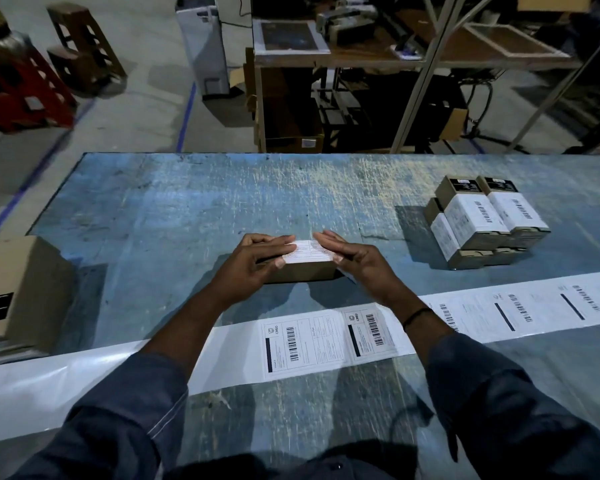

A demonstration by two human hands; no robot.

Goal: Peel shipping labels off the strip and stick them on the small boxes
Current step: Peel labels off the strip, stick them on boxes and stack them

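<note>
Mid-table, the left hand (253,263) grips the small box (302,273) to steady it while the right hand (359,263), fingers flat and holding nothing, smooths the label (309,252) onto its top, the strip (305,344) lying nearer.

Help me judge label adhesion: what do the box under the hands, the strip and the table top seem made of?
The box looks like plain brown cardboard, matte, with a dull unprinted side. The strip seems to be glossy white release paper: its bare left stretch shines. The table top shows blue paint, scratched and worn pale; what lies beneath cannot be told.
</note>
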